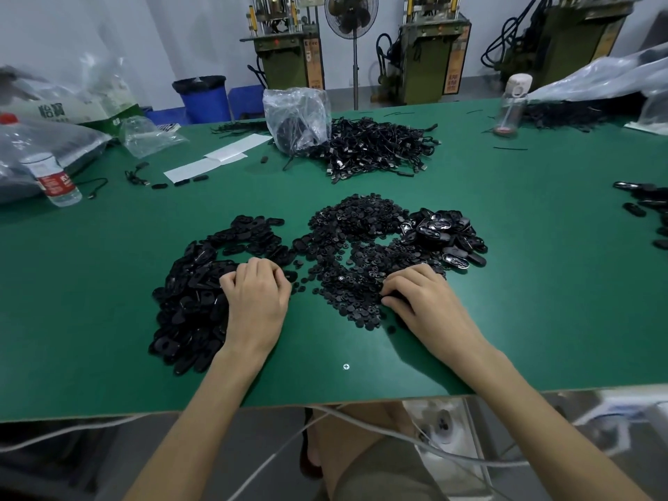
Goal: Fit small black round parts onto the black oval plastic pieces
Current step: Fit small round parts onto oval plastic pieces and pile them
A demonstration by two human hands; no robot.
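Round parts (347,283) lie beneath our curled right hand (423,294), oval pieces (191,294) beneath our curled left hand (255,294); grips hidden.

green table (524,301), oval pieces (195,301), round parts (354,226) (heaped)

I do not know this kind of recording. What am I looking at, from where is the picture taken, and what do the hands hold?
No robot here: a person works with two bare hands. The one picture comes from a camera worn on the head, looking down at a green table. On the left lies a pile of black oval pieces, in the middle a heap of small round parts. The left hand rests on the oval pile, the right hand on the round parts, fingers curled. Whether either holds a part is hidden.
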